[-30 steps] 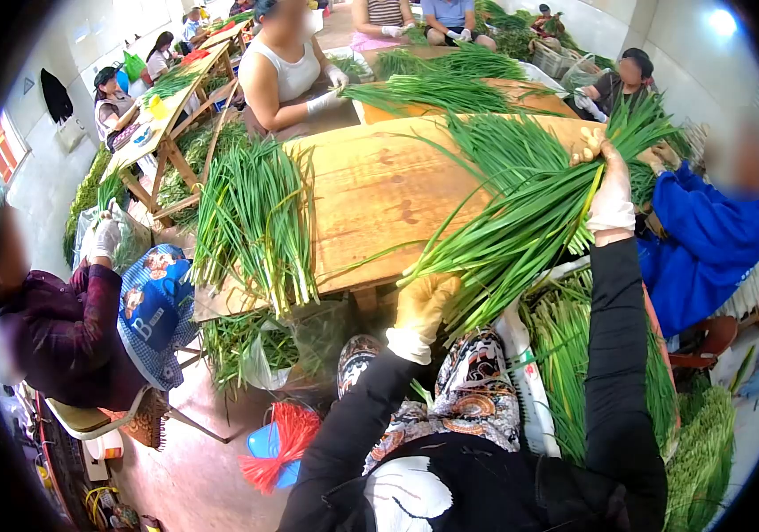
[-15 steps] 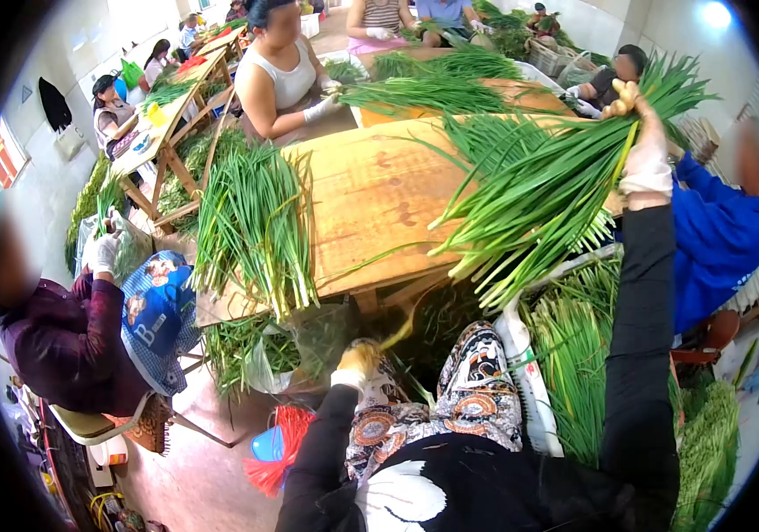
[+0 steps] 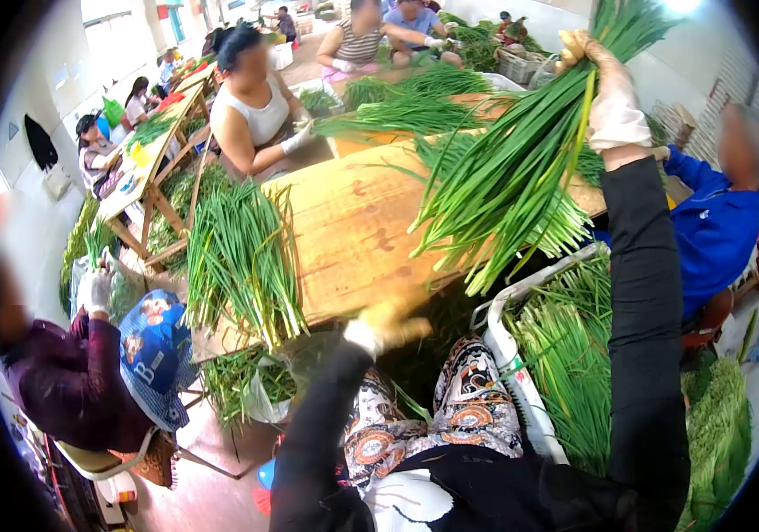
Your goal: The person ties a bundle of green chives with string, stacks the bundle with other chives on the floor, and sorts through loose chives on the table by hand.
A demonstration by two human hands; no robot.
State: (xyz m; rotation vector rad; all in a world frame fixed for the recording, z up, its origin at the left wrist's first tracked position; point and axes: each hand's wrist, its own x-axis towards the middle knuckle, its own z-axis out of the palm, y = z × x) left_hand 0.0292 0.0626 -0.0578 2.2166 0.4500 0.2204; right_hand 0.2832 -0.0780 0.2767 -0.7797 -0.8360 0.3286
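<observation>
Currently, the right hand [image 3: 579, 55] has its fingers clenched round the leafy part of a thick bunch of garlic chives [image 3: 508, 164], raised above the right side of the worktop [image 3: 357, 244]. The bunch's long axis slants: leaf tips point up and rightward from the worktop, pale stem ends hang toward its near edge. The left hand [image 3: 393, 324] is blurred in front of that edge, apart from the bunch; how its fingers stand, I cannot tell. A second bundle [image 3: 242, 253] lies on the worktop's left end, stems nearward. A white crate [image 3: 514, 368] of chives stands near its right front corner.
</observation>
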